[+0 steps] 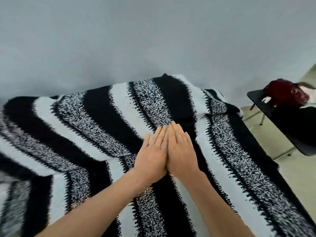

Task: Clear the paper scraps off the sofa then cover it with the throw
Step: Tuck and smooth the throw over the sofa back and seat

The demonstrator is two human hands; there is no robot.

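A black, white and speckled striped throw (106,117) lies spread over the sofa and hides it from the backrest down to the front. My left hand (152,156) and my right hand (181,153) lie flat on the throw side by side near the middle, fingers straight and inner edges touching. Neither hand holds anything. No paper scraps show anywhere in view.
A plain grey wall (153,40) rises behind the sofa. To the right stands a black chair (290,127) on a pale tiled floor (301,177), with a dark red bag (283,92) and some white material on it.
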